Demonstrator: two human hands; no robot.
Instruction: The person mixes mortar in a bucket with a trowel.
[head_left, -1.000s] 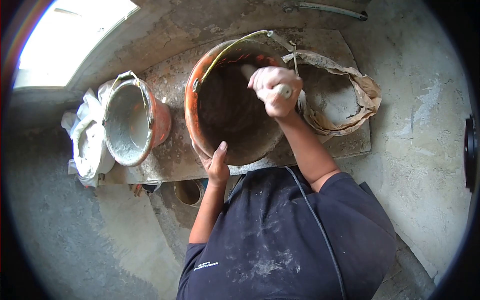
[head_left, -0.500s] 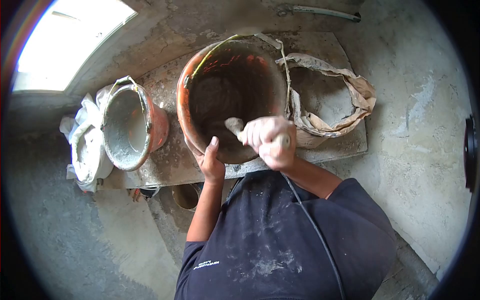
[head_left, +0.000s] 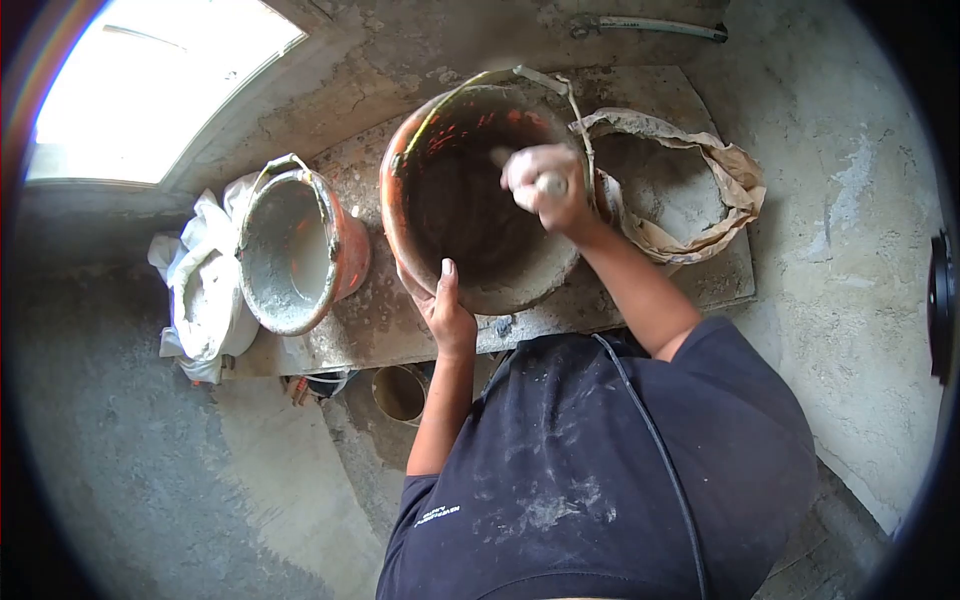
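Observation:
A large orange bucket, crusted with grey mortar, is tilted so its mouth faces me. My left hand grips its near-left rim, thumb pointing up along the edge. Inside the mouth, on the right side, my right hand is closed around the pale handle of a trowel. The handle's butt end points toward me; the trowel's blade is hidden in the dark interior. Mortar in the bucket's depth is dim and hard to make out. The bucket's wire handle leans against the far rim.
A smaller mortar-coated bucket and a white sack stand left on the board. An open paper sack of grey powder stands right. A pipe lies behind. A round container sits below the board's edge.
My right hand has moved up and deeper into the bucket with the trowel. My left hand stays on the rim. The whole view has shifted slightly, so things appear farther right.

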